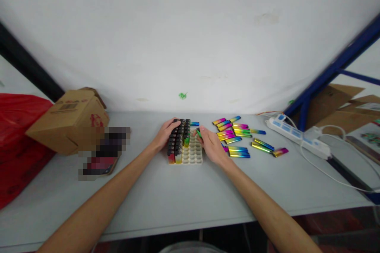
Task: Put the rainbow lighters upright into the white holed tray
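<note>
A whitish tray with rows of holes (192,157) lies before me on the table. Its left rows are filled with upright disposable lighters (175,142), black-topped with red, yellow and green bodies. My left hand (166,132) grips the tray's left side, the thumb across the lighter tops. Over the tray's far right part, my right hand (211,144) pinches a small green lighter (198,131), mostly covered by the fingers. Right of that hand lie several flat, shiny rainbow-coloured metallic pieces (239,151). Another blue one (194,123) shows just behind the tray.
A cardboard box (69,122) and red plastic bag (20,142) stand at left, beside a pixelated dark object (109,150). A white power strip (298,136) with loose cables lies at right. Blue metal framing (326,75) and more cardboard (332,102) are beyond it.
</note>
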{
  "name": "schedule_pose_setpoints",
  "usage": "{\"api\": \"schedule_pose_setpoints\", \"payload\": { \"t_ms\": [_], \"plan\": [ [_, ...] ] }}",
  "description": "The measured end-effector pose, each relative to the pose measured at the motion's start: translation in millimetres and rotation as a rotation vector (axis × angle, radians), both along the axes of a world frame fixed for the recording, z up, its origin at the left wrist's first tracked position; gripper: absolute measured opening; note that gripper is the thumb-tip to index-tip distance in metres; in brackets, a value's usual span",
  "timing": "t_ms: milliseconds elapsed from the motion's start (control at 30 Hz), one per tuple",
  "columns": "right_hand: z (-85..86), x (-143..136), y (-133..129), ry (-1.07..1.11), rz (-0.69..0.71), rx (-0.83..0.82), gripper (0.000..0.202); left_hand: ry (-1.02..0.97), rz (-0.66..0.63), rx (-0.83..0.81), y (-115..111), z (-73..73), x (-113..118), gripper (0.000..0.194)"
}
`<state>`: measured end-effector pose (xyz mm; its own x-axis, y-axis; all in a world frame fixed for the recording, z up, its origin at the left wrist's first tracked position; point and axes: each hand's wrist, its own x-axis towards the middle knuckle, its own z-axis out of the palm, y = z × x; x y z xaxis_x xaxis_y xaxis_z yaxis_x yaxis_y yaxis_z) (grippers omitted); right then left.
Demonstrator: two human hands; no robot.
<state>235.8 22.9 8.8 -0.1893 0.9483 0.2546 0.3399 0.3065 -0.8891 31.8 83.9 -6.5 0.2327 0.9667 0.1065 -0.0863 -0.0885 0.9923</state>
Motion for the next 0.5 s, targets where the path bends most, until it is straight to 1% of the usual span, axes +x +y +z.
{"api": "schedule_pose_setpoints", "payload": {
  "t_ms": [167,267,333,400,500],
  "plan": [
    [12.7,10,-5,-0.196,0.047,0.279,0.034,0.012,0.007,0.019,0,-0.3,0,0.031],
    [13.6,12,-6,-0.289,0.027,0.419,0.029,0.021,0.007,0.022,0,-0.1,0,0.031],
    [12.2,10,-7,-0.343,0.009,0.444,0.030,0.042,0.011,0.028,0,0.4,0,0.032],
    [9.6,6,-9,-0.369,-0.009,0.403,0.031,0.062,0.021,0.038,0,0.7,0,0.033],
    [4.4,2,-10,-0.351,-0.017,0.334,0.030,0.068,0.021,0.055,0,0.6,0,0.033]
  ]
}}
